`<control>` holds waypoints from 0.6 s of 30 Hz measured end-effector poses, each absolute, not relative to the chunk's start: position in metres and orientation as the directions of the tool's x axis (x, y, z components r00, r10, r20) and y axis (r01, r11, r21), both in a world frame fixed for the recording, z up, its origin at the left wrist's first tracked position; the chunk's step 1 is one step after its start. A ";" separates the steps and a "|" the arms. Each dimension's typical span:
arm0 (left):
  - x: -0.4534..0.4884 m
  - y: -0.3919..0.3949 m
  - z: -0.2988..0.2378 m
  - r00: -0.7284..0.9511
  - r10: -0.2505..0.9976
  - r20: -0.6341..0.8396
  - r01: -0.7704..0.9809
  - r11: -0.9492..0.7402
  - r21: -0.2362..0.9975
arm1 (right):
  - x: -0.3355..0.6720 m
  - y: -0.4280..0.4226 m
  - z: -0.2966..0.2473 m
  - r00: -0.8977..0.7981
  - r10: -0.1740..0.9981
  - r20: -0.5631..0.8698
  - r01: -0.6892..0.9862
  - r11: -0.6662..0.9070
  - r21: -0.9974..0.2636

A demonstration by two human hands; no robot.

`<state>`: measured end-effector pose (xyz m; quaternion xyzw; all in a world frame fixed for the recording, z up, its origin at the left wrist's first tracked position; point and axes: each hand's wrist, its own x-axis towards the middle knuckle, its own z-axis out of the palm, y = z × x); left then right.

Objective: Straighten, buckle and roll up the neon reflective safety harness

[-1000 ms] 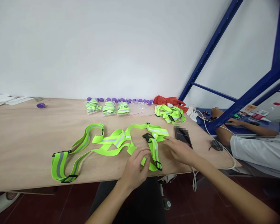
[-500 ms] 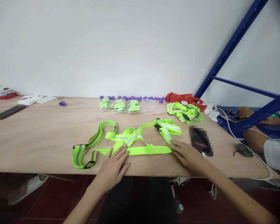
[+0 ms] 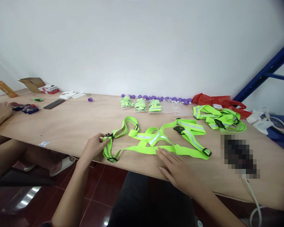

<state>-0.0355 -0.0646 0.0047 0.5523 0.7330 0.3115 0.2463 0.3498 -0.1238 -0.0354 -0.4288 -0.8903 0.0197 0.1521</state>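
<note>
A neon-yellow reflective harness (image 3: 153,148) of elastic straps with grey-silver stripes lies spread along the table in front of me. My left hand (image 3: 94,146) pinches its left loop beside a black buckle (image 3: 110,136). Flat on the long lower strap, fingers stretched out, rests my right hand (image 3: 174,165). To the right on the harness are another black buckle (image 3: 179,129) and a black slider (image 3: 207,152). A second bunched harness (image 3: 220,119) sits farther right, touching neither hand.
Three bagged harnesses (image 3: 140,104) stand by the wall before a row of purple caps (image 3: 153,97). A red plastic bag (image 3: 217,100) is at the back right. A blurred-out dark device (image 3: 240,156) with a white cable lies right. A co-worker's hand (image 3: 1,110) rests far left.
The view has swung left. My left hand has moved left from the lower strap to the buckled loop and closed on it. My right hand has shifted left along the lower strap.
</note>
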 end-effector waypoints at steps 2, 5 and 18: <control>-0.034 -0.050 0.002 -0.236 0.972 0.009 0.439 0.098 0.893 | 0.345 -0.124 -0.038 -0.576 0.795 0.190 0.767 0.607 -0.208; -0.030 -0.031 0.002 -0.308 0.947 0.090 0.233 -0.017 0.972 | 0.353 -0.126 -0.042 -0.535 0.823 0.190 0.797 0.566 -0.209; -0.047 -0.011 0.019 -0.377 0.923 0.080 0.521 0.139 0.842 | 0.352 -0.127 -0.017 -0.481 0.854 0.198 0.830 0.517 -0.210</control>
